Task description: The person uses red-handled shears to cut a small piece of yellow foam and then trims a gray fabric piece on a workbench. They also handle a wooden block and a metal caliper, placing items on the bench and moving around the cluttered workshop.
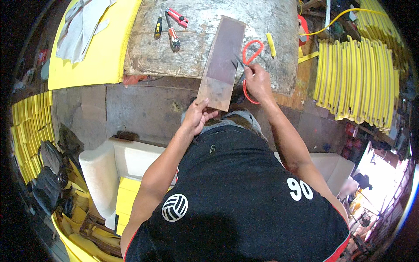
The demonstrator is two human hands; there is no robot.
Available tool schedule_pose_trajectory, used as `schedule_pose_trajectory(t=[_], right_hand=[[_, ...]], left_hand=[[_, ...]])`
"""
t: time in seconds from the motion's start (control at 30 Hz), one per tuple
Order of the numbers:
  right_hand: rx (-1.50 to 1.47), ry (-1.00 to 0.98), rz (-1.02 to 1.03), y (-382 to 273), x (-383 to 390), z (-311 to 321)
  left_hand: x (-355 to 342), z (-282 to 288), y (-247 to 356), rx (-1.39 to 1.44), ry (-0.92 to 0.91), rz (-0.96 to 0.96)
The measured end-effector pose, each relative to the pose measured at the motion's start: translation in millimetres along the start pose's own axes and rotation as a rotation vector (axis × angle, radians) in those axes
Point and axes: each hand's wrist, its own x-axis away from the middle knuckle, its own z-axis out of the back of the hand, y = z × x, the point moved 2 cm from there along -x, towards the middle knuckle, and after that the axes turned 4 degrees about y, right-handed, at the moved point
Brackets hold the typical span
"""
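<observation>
My left hand pinches the near end of a long flat rectangular board. The board is purplish brown over most of its length and tan at the near end. Its far part extends over the worn workbench, slanting slightly right. In my right hand is a pair of scissors with large red handle loops, gripped around the middle. Their dark blades point left, at the board's right edge; whether they touch it I cannot tell. A short yellow stick lies on the bench beyond the scissors.
On the worn workbench lie a red utility knife, a yellow-black screwdriver and a red-white handled tool. Grey cloth rests on a yellow slab at left. Yellow sheets stack at right; pale upholstered seating stands behind me.
</observation>
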Motion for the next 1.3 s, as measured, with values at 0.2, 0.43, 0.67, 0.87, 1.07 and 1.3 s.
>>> schedule_pose_trajectory(t=[0.2,0.43,0.67,0.87,1.07,1.3], right_hand=[[-0.695,-0.347,-0.648,2.3,21.1,37.0],[-1.359,-0.630,-0.930,-39.7,42.6,56.0],[-1.132,-0.654,-0.813,-53.7,52.0,46.4],[-0.939,-0.625,-0.613,-65.0,59.2,33.4],[-0.787,-0.540,-0.395,-70.7,61.0,28.6],[-0.735,-0.494,-0.337,-63.7,62.8,20.6]], left_hand=[[-68.5,19.3,-10.0,0.056,0.047,-0.075],[-62.3,29.3,-0.5,-0.041,0.280,-0.176],[37.7,-60.9,65.0,-0.555,0.043,-0.668],[38.5,-90.8,66.2,-0.558,-0.004,-0.636],[33.5,-81.3,67.0,-0.512,-0.070,-0.557],[39.5,-82.5,69.3,-0.235,-0.096,-0.403]])
